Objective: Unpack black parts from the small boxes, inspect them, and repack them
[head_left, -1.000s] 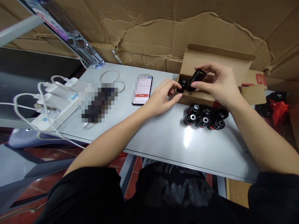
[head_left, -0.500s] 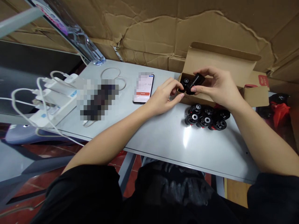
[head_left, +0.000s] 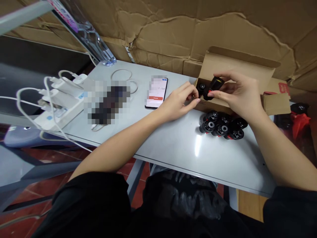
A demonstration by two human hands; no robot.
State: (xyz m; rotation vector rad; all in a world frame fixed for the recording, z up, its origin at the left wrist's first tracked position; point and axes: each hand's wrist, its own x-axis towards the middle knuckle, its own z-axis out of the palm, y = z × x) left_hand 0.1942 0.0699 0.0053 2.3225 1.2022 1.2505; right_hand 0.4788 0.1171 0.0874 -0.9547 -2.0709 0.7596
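My right hand (head_left: 239,91) pinches a black cylinder (head_left: 216,83) between thumb and fingers. It is tilted over the open cardboard box (head_left: 210,105), its lower end hidden inside the box. Another black cylinder (head_left: 201,86) stands inside, at the left end. My left hand (head_left: 182,100) has its curled fingers and thumb closed on the box's left front corner. Right in front of the box, several black cylinders with red bands (head_left: 221,127) stand upright, grouped together on the grey table (head_left: 170,148).
A phone (head_left: 156,93) showing a timer lies left of my left hand. Farther left are a blurred-out dark item (head_left: 110,104), a power strip (head_left: 66,109) with white cables and a clear bottle (head_left: 99,46). A red plastic bag (head_left: 300,122) is beyond the table's right end.
The view has shifted slightly, so the scene sits a little farther right. My right hand has turned the cylinder a little, and its yellowish top end now shows. My left hand stays at the box corner.
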